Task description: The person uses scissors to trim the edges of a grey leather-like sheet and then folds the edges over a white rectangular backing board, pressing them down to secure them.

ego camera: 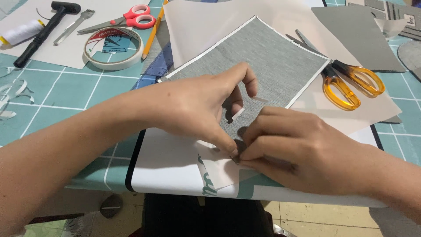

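A grey textured sheet [272,61] with a thin white border lies on white backing paper in the middle of the table. My left hand [197,105] rests on its near part, thumb and forefinger pinching at the sheet's near edge. My right hand [298,149] meets it there, fingertips pressed together on the same small spot of the edge. A loose white strip [239,113] sticks up just under my left fingers. What exactly sits between the fingertips is hidden.
Orange-handled scissors [351,83] lie right of the sheet. At the back left are red-handled scissors [131,19], a tape roll [113,48], a yellow pencil [153,33], a black mallet [41,33], a pronged metal tool [74,25] and white thread [19,33]. The teal cutting mat [61,96] ends at the table's near edge.
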